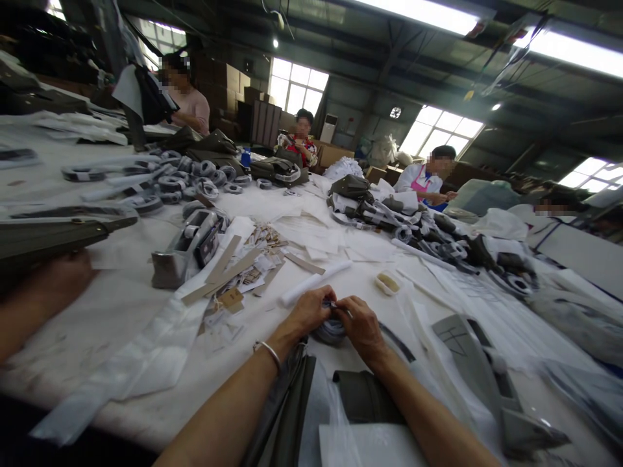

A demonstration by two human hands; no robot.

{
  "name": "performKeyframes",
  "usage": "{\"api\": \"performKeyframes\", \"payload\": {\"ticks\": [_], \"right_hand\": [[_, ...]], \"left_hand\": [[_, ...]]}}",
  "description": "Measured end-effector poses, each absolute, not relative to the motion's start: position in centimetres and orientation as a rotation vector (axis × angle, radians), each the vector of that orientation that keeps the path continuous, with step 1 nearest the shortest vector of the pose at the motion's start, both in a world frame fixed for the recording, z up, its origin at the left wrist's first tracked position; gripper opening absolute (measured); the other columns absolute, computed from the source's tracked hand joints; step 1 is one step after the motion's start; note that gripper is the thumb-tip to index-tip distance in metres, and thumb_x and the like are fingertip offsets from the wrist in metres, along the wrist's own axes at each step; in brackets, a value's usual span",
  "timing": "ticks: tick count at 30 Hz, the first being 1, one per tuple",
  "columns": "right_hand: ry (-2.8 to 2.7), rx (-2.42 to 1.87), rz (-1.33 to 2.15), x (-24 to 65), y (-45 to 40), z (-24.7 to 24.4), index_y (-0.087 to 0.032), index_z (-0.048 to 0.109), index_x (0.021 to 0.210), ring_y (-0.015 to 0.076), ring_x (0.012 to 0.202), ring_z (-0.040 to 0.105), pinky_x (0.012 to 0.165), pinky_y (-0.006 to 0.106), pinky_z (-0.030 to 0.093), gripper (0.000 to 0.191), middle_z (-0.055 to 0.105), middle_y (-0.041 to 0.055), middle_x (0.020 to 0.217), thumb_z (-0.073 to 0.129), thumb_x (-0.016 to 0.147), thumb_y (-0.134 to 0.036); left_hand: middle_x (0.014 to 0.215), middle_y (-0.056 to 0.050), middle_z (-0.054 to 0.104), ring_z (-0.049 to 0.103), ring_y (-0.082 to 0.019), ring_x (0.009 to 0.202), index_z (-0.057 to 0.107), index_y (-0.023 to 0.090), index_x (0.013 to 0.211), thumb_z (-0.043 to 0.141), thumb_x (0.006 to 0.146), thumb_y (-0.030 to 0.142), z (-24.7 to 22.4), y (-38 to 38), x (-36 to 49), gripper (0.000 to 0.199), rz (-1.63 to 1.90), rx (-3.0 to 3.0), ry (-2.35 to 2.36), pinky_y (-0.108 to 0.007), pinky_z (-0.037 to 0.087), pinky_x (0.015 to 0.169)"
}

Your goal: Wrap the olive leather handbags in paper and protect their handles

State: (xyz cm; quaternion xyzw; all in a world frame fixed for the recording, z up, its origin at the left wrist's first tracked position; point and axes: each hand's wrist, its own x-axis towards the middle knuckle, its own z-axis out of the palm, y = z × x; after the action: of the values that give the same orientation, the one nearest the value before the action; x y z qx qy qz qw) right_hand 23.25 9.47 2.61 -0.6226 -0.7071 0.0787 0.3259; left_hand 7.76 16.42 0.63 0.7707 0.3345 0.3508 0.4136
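Observation:
A coiled dark strap [331,332] that looks wrapped in clear film rests on the white table in front of me. At its top edge, the fingers of my left hand [311,310], with a silver bangle on the wrist, pinch it. From the other side my right hand [361,324] grips the same edge, fingertips almost meeting the left ones; the exact spot they pinch is hidden. Beneath my forearms lies a dark olive bag [367,397], partly covered by white sheets and plastic. A rolled white sheet [316,283] lies just beyond my hands.
Small tags and cardboard strips [253,266] are heaped ahead-left, near a wrapped bag [189,243]. More coiled straps [180,178] and a pile of bags [389,214] lie farther off. At left, a co-worker's hand [53,285] is beside an olive bag. Other people sit around the table.

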Motion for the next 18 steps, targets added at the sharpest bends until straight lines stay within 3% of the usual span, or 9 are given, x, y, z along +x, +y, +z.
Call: {"api": "performKeyframes", "payload": {"ticks": [9,13,18], "right_hand": [[-1.606,-1.723,0.511,24.7,11.8,1.9,-0.020,0.074,0.090,0.0208,0.076,0.071,0.071,0.031,0.055,0.021,0.077,0.0042,0.083,0.065,0.074,-0.030],[-1.569,-1.770,0.596,24.9,12.6,2.3,-0.018,0.075,0.080,0.0205,0.068,0.070,0.062,0.029,0.053,0.019,0.076,0.0036,0.073,0.067,0.070,-0.032],[-1.574,-1.760,0.515,23.7,11.5,2.6,-0.023,0.076,0.078,0.0206,0.072,0.068,0.069,0.031,0.051,0.022,0.075,0.0023,0.075,0.059,0.078,-0.038]], "left_hand": [[0.091,-0.001,0.066,0.063,-0.019,0.089,0.058,0.020,0.095,0.063,0.072,0.012,-0.2,16.9,8.0,0.024,0.931,1.939,0.826,-0.030,0.049,0.082],[0.088,0.000,0.065,0.062,-0.018,0.087,0.057,0.020,0.091,0.061,0.072,0.008,0.0,16.6,8.2,0.023,0.959,1.961,0.860,-0.030,0.049,0.082],[0.087,-0.001,0.065,0.062,-0.018,0.088,0.061,0.018,0.084,0.059,0.073,0.005,0.3,16.2,8.4,0.018,0.982,2.008,0.923,-0.031,0.048,0.086]]}}
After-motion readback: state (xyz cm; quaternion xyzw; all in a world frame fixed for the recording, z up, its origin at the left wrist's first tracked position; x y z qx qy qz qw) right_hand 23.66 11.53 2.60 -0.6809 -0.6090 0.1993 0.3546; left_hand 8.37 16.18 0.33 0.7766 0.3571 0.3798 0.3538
